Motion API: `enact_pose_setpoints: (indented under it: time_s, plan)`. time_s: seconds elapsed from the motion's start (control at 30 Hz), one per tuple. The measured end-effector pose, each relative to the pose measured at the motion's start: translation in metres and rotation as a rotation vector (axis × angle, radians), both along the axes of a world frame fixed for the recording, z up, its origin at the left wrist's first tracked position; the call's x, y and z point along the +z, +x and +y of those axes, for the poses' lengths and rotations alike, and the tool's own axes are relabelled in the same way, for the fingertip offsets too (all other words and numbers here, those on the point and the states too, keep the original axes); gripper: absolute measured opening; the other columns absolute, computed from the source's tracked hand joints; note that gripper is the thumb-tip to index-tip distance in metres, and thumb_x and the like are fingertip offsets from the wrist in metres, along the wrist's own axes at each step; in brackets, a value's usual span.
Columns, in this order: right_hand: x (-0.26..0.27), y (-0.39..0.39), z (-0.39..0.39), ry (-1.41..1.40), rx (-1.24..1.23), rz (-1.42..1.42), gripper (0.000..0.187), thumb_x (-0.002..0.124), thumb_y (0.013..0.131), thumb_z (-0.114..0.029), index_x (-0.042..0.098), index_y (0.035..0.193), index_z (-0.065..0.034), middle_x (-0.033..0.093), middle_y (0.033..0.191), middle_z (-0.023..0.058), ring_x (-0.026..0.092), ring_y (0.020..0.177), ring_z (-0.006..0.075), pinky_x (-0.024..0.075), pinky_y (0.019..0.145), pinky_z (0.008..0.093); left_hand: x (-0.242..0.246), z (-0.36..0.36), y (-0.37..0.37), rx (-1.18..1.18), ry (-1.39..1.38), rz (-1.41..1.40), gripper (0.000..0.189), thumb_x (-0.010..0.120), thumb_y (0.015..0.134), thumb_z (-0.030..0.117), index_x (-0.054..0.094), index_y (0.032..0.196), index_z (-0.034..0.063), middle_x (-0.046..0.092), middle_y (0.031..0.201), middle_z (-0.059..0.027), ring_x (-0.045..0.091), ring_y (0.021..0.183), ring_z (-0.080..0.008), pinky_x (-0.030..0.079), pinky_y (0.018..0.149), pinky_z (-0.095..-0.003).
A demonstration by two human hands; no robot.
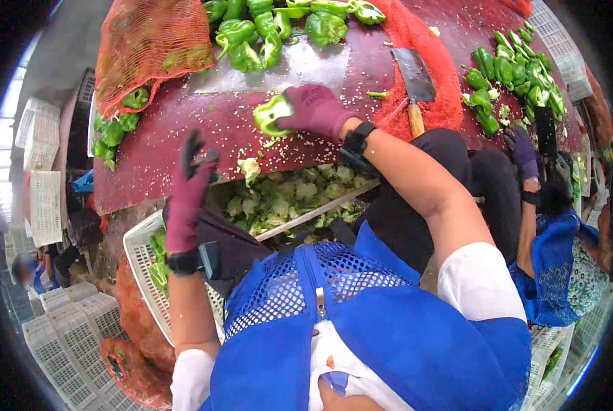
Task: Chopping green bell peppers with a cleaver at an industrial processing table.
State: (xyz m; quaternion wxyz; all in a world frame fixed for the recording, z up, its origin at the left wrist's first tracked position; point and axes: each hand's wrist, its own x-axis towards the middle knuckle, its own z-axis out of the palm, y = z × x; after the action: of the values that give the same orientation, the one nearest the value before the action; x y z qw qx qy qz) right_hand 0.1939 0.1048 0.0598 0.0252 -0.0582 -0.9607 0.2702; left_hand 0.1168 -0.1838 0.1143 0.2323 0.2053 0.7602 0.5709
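Observation:
My right hand (314,110), in a maroon glove, grips a cut green bell pepper (271,115) over the red tabletop (157,164). The pepper's pale hollow inside shows. My left hand (194,187), in a maroon glove with dark fingers, is raised at the table's near edge with fingers apart and nothing in it. Between the hands, a pale pepper core (249,169) is at that edge; whether it rests or falls I cannot tell. Beyond my right hand, cut green peppers (273,31) lie around a metal sheet (265,77). White seeds are scattered about.
A wooden-handled cleaver (414,77) lies on red netting (447,97). A mesh sack (157,51) of peppers stands at left. Below the edge is a heap of pepper cores (301,195). A white crate (144,257) holds pepper pieces. At right, a co-worker's gloved hand (522,149) is near more peppers (517,72).

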Motion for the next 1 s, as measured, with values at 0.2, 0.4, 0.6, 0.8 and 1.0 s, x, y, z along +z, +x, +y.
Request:
enact_pose_setpoints:
  time_s: [0.2, 0.4, 0.6, 0.8, 1.0]
  plan:
    - [0.007, 0.016, -0.044, -0.082, 0.226, 0.053, 0.053, 0.070, 0.074, -0.045, 0.060, 0.103, -0.0026, 0.066, 0.096, 0.0208, 0.065, 0.091, 0.0349, 0.0501, 0.081, 0.0428, -0.046, 0.063, 0.029, -0.003, 0.026, -0.148, 0.047, 0.060, 0.093, 0.017, 0.047, 0.137, 0.0068, 0.058, 0.124, -0.0091, 0.056, 0.108, -0.0147, 0.048, 0.090, -0.0297]
    - [0.002, 0.023, -0.035, 0.074, 0.270, 0.194, 0.046, 0.072, 0.076, -0.039, 0.060, 0.099, -0.0008, 0.066, 0.092, 0.0206, 0.065, 0.089, 0.0366, 0.0519, 0.077, 0.0448, -0.034, 0.077, 0.028, -0.133, 0.017, -0.236, 0.040, 0.056, 0.094, 0.014, 0.052, 0.133, 0.0045, 0.060, 0.122, -0.0052, 0.060, 0.104, -0.0154, 0.050, 0.089, -0.0292]
    - [0.003, 0.024, -0.038, -0.022, 0.232, -0.013, 0.040, 0.063, 0.084, -0.035, 0.056, 0.110, -0.0049, 0.066, 0.100, 0.0175, 0.065, 0.088, 0.0342, 0.0508, 0.076, 0.0431, -0.027, 0.060, 0.030, -0.119, 0.154, -0.342, 0.043, 0.060, 0.088, 0.005, 0.054, 0.130, -0.0002, 0.061, 0.119, -0.0055, 0.059, 0.104, -0.0144, 0.050, 0.088, -0.0287]
    - [0.004, 0.017, -0.025, -1.335, 0.097, -0.047, 0.037, 0.056, 0.094, -0.032, 0.060, 0.119, -0.0050, 0.066, 0.089, 0.0046, 0.051, 0.055, 0.0047, 0.0442, 0.047, 0.0227, -0.034, 0.033, 0.029, 0.003, 0.237, -0.456, 0.045, 0.061, 0.086, 0.005, 0.054, 0.130, 0.0014, 0.061, 0.121, -0.0065, 0.060, 0.105, -0.0172, 0.051, 0.089, -0.0311]
    - [-0.018, 0.010, -0.022, -1.093, 0.058, -0.117, 0.039, 0.053, 0.097, -0.031, 0.058, 0.123, -0.0034, 0.065, 0.103, 0.0059, 0.059, 0.066, 0.0096, 0.0506, 0.053, 0.0263, -0.018, -0.007, 0.017, 0.125, 0.180, -0.249, 0.044, 0.062, 0.086, 0.006, 0.055, 0.130, 0.0017, 0.061, 0.122, -0.0082, 0.060, 0.107, -0.0181, 0.049, 0.091, -0.0312]
